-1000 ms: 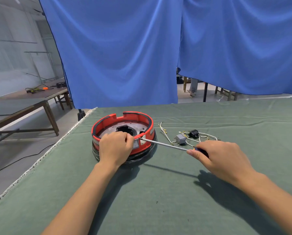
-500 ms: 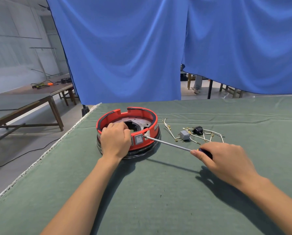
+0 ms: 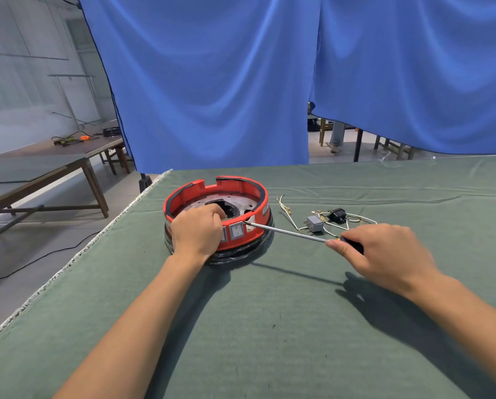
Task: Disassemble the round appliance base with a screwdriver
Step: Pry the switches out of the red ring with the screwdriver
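Green felt covers the bench point(image 3: 269, 326), and towards its left edge sits the round red plastic appliance base point(image 3: 216, 216) on a black lower ring, open side up with a grey metal plate inside. Over its near rim the left hand point(image 3: 196, 234) is clamped, fingers curled down into the inside and thumb side against the outer wall, most likely to keep the base from turning or sliding under the tool's push. Just right of that hand, two grey rocker switches are set in the red wall; the left one is half covered by the hand. The long silver-shafted screwdriver point(image 3: 287, 232) lies nearly level, its tip meeting the wall at the upper right corner of the right switch, apparently to lever or free the switch panel; whether it sits in a screw or a seam is too small to tell. The right hand point(image 3: 382, 254) wraps the dark handle, hiding most of it, with a fingertip stretched along the shaft to steer. Behind the shaft lie loose white wires with brass terminals point(image 3: 287, 210), a small grey plastic part point(image 3: 314, 223) and a small black part point(image 3: 336, 214), seemingly pulled out and set aside.
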A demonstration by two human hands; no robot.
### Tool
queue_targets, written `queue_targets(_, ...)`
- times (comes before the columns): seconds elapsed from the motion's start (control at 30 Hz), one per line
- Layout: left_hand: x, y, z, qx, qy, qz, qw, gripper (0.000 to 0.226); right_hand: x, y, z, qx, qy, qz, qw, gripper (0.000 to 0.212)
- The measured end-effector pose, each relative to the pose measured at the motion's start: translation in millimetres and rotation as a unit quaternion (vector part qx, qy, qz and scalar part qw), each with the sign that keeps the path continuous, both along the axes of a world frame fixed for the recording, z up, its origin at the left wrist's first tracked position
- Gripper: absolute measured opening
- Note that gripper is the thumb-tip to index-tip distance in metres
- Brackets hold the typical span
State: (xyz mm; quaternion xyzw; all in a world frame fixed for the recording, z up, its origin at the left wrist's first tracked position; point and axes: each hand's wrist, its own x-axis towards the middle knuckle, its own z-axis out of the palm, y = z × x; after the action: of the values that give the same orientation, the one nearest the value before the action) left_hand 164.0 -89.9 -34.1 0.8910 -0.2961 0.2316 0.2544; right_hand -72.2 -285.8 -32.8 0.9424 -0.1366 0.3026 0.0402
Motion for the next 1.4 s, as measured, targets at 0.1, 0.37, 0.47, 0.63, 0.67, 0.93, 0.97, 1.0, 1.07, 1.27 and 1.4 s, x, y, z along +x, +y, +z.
queue_targets(0.1,1,0,0,0.016,-0.006,-0.005,1.0,0.053,6,-8,8,-0.038,-0.007,0.025,0.999,0.051)
queue_targets(0.37,6,1,-2,0.022,-0.025,-0.01,0.999,0.052,35,-32,13,-0.121,0.06,-0.032,0.99,0.075)
queue_targets(0.47,8,1,-3,0.02,-0.032,-0.016,0.999,0.051,43,-39,14,-0.113,0.078,-0.03,0.99,0.056)
queue_targets(0.63,11,1,-4,0.035,-0.029,-0.022,0.999,0.052,57,-48,18,-0.162,0.1,-0.045,0.981,0.049)
queue_targets(0.67,11,1,-5,0.035,-0.031,-0.025,0.999,0.052,59,-50,20,-0.174,0.101,-0.047,0.978,0.05)
queue_targets(0.93,11,1,-5,0.031,-0.029,-0.025,0.999,0.051,65,-45,32,-0.194,0.116,-0.092,0.97,0.05)
queue_targets(0.97,9,0,-5,0.027,-0.026,-0.013,0.999,0.051,61,-40,27,-0.188,0.115,-0.101,0.97,0.051)
queue_targets(1.0,7,-2,-6,0.021,-0.022,-0.001,1.0,0.051,56,-35,22,-0.18,0.114,-0.112,0.971,0.052)
queue_targets(1.07,3,-4,-6,0.016,-0.013,0.023,1.0,0.05,45,-22,13,-0.15,0.108,-0.14,0.973,0.052)
queue_targets(1.27,1,-4,-7,0.044,-0.012,0.041,0.998,0.054,32,-1,6,-0.053,0.104,-0.178,0.977,0.048)
queue_targets(1.4,2,-4,-5,0.045,-0.017,0.035,0.998,0.053,34,-2,6,-0.02,0.113,-0.183,0.976,0.048)
